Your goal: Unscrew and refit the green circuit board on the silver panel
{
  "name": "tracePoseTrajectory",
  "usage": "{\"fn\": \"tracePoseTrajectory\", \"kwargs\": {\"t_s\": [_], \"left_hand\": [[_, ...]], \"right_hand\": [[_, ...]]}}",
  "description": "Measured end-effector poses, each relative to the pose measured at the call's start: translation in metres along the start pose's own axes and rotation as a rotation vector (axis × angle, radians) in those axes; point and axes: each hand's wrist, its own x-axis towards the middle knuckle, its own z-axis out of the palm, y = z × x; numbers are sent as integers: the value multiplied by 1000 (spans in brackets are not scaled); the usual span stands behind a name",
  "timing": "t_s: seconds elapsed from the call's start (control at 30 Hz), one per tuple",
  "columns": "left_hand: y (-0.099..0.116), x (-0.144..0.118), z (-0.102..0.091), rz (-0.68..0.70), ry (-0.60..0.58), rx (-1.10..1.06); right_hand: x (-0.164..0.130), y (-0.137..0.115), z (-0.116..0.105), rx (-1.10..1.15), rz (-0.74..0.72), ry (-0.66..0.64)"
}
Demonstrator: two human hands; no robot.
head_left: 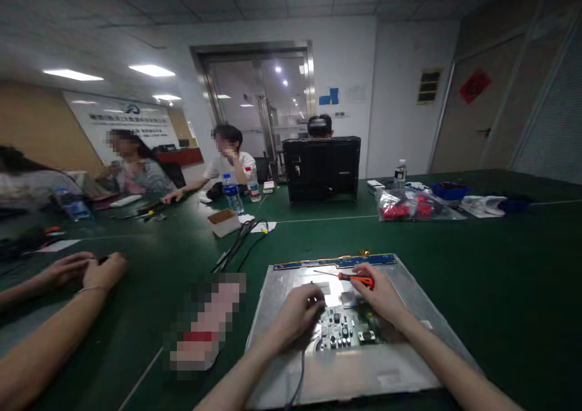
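A flat metal display panel (400, 374) lies back side up on the green table in front of me, with a green circuit board (348, 329) mounted at its middle. My left hand (295, 317) rests curled on the panel at the board's left edge, fingers closed on something small that I cannot make out. My right hand (382, 293) holds an orange-handled screwdriver (354, 278) above the board's far right corner, its thin shaft pointing left. A dark cable (300, 374) runs from the board toward me.
A co-worker's two hands (86, 271) rest on the table at my left. A small open cardboard box (224, 222), black cables (239, 244), water bottles (233, 194), a black monitor back (322, 167) and a bag of red parts (404, 205) stand farther off. People sit across the table.
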Motion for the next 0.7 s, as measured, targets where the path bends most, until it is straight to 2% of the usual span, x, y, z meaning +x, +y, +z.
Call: {"fn": "tracePoseTrajectory", "kwargs": {"t_s": [0.13, 0.33, 0.57, 0.7], "left_hand": [[-1, 1, 0, -13, -8, -14], [0, 1, -3, -15, -56, -25], [-1, 0, -3, 42, -57, 34], [0, -1, -4, 46, -61, 17]], "right_hand": [[-2, 1, 0, -17, 13, 44], [0, 7, 1, 77, 118, 55], [-1, 5, 1, 5, 65, 66], [0, 8, 2, 24, 83, 63]]}}
